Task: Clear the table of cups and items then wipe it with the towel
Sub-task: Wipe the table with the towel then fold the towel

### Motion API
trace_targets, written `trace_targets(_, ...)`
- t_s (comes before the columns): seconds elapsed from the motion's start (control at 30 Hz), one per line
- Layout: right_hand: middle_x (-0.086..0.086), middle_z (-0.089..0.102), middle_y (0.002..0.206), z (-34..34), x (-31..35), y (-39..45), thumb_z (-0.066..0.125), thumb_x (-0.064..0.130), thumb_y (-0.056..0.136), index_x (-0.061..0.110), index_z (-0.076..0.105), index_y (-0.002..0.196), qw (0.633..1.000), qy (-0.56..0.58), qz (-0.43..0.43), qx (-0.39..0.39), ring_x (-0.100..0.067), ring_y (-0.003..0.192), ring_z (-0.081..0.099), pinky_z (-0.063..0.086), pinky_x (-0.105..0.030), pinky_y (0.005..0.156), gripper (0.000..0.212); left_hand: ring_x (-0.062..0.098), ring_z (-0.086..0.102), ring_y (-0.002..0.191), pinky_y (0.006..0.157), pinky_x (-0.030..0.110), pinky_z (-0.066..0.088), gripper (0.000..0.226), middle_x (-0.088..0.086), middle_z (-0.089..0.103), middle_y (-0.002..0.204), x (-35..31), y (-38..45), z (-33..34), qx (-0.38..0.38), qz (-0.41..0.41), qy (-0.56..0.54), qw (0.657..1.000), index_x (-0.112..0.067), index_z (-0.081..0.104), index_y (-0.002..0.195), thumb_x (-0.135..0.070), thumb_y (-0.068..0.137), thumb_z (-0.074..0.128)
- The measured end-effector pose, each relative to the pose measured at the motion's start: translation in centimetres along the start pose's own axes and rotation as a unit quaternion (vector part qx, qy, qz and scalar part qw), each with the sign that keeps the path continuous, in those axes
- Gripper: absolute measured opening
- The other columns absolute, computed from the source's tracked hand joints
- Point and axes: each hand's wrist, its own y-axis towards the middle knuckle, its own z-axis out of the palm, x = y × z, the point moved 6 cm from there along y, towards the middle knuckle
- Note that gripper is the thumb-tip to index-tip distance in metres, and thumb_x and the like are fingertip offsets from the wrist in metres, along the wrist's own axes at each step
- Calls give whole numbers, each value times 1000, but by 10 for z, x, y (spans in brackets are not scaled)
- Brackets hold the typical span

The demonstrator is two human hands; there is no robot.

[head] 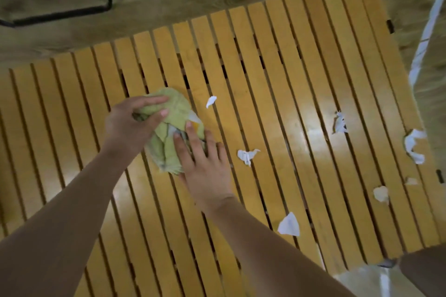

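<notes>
Wiping with scraps still on the slats: where this could slip

Bunched green towel (169, 128) sits on the slatted wooden desk (277, 75), left of centre. Left hand (130, 123) grips it from the far-left side, fingers (154, 100) curled over the top of the wad. Right hand (205, 164) lies flatter, fingers nearly straight, pressing down on the near-right edge of the towel; a bit of white and orange paper shows tucked in the folds just beyond those fingertips.

No cups in view. Torn paper scraps remain scattered: one small piece (211, 101) just beyond the towel, a crumpled one (247, 155) just right of the right hand, a triangular piece (289, 225) near the front edge, and several more (414, 146) close to the right edge.

Risks, as I judge them:
- Gaps between slats are open. Sweeping the towel across the scraps may push the small ones down through the gaps to the floor rather than gathering them.
- Pieces by the right edge sit very near the drop; a stroke toward that side would likely knock them off.
- Paper already caught in the towel could fall back out if the left grip loosens or the wad is lifted and opened.
- Towel is wadded, so contact is patchy; wiping this way may leave streaks on the glossy slats.
</notes>
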Motion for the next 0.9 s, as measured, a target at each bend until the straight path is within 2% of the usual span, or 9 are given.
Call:
trace_targets(0.1,-13,40,155,-13,-41,-17,69,33,85,14,47,145,998,6,36,-49,-45,130,47,47,-52,96,67,8,61,115,97,38,54,24,-6,65,125,-32,-2,37,38,27,-34,998,-34,73,110,-31,86,74)
trace_targets(0.23,-13,38,156,-35,-121,-43,78,36,75,13,46,146,993,-3,100,-56,-45,130,45,46,-53,97,81,13,60,115,102,34,47,29,1,65,123,-101,0,109,55,97,-16,994,-24,74,115,-31,87,73)
trace_targets(0.33,-13,40,154,-59,-191,-61,74,31,80,12,47,145,984,-9,155,-82,-46,130,45,45,-56,99,73,15,58,117,103,29,43,30,2,64,124,-158,0,171,86,127,-12,988,-26,72,117,-36,88,71)
trace_targets(0.43,-15,40,154,-80,-254,-88,62,33,87,9,49,144,976,-24,189,-101,-48,128,46,43,-59,100,62,16,58,118,102,26,42,29,1,60,128,-210,-10,233,111,147,-17,983,-29,70,119,-34,90,70)
trace_targets(0.53,-19,42,151,-96,-307,-122,68,25,87,4,52,140,968,-41,212,-127,-49,123,49,44,-59,98,59,19,55,123,102,28,40,30,2,56,131,-251,-27,288,145,168,-27,975,-30,69,122,-31,92,69)
trace_targets(0.63,-23,44,149,-107,-350,-156,69,24,88,1,54,137,959,-63,238,-140,-50,122,49,44,-59,97,56,24,53,125,105,33,41,31,5,52,135,-284,-48,335,181,177,-39,967,-30,67,124,-27,93,67)
trace_targets(0.8,-18,39,153,-123,-391,-184,64,21,86,3,51,139,965,-79,224,-111,-49,126,44,41,-57,102,57,25,57,115,98,34,45,32,5,50,128,-306,-72,366,192,182,-48,963,-25,67,124,-22,92,68)
trace_targets(0.9,-18,44,150,-135,-389,-178,60,23,88,2,56,134,971,-68,193,-122,-49,122,46,41,-57,101,51,18,55,115,98,23,41,33,1,51,120,-300,-71,348,171,173,-57,968,-25,69,121,-21,89,72)
